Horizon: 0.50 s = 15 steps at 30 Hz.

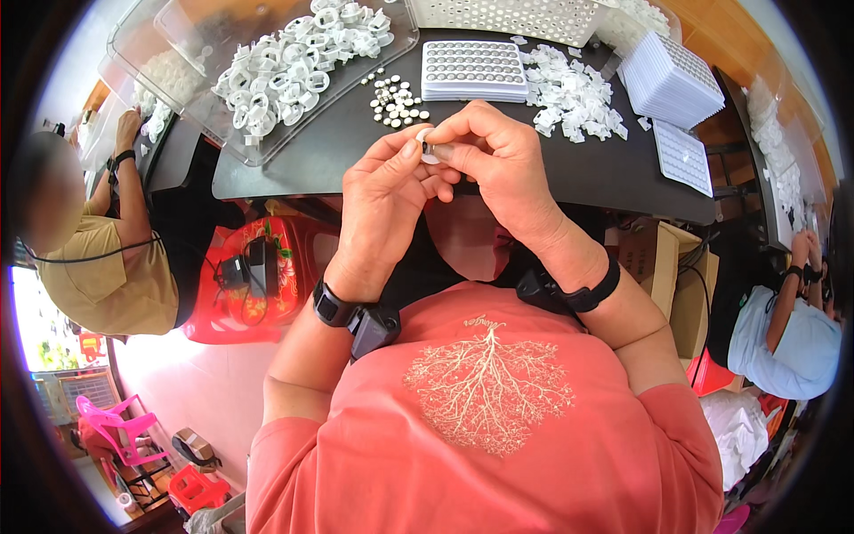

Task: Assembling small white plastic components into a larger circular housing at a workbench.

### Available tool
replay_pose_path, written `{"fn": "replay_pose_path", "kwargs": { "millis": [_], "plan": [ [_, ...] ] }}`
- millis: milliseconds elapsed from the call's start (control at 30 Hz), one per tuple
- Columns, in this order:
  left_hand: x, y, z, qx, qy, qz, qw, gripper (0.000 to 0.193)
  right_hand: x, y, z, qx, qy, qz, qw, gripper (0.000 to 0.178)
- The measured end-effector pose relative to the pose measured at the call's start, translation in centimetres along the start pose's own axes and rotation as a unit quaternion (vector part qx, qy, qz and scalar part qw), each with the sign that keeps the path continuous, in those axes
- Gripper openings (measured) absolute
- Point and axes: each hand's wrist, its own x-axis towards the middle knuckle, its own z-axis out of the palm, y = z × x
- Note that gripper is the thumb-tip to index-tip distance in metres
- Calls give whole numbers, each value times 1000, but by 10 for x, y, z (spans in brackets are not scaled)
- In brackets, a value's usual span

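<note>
Both hands meet just over the table's near edge. My left hand [382,191] pinches a small white plastic part [430,158] between thumb and forefinger, and a dark spot shows in its middle. The thumb and forefinger of my right hand [511,173] close on the other side of that same part; the fingertips cover much of it. Just beyond the left hand lies a loose pile of silver button cells [398,101]. Behind the hands stands a stack of white trays [473,92] with rows of round silver pieces on top.
A clear plastic bin [258,153] at the left holds many white ring-shaped housings [289,67]. Right of the trays are a heap of small white pieces [574,93] and a taller tray stack [672,80]. Other people sit left and right; an open cardboard box [672,276] stands below.
</note>
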Motion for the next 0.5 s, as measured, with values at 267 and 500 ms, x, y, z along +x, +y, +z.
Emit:
{"fn": "replay_pose_path", "kwargs": {
  "millis": [267, 500],
  "plan": [
    [-3, -1, 2, 23, -4, 16, 1000, 29, 3, -6, 1, 99, 12, 103, 990, 6],
    [-6, 17, -9, 83, 14, 45, 995, 27, 13, -2, -3, 3, -67, 129, 989, 8]
  ]
}}
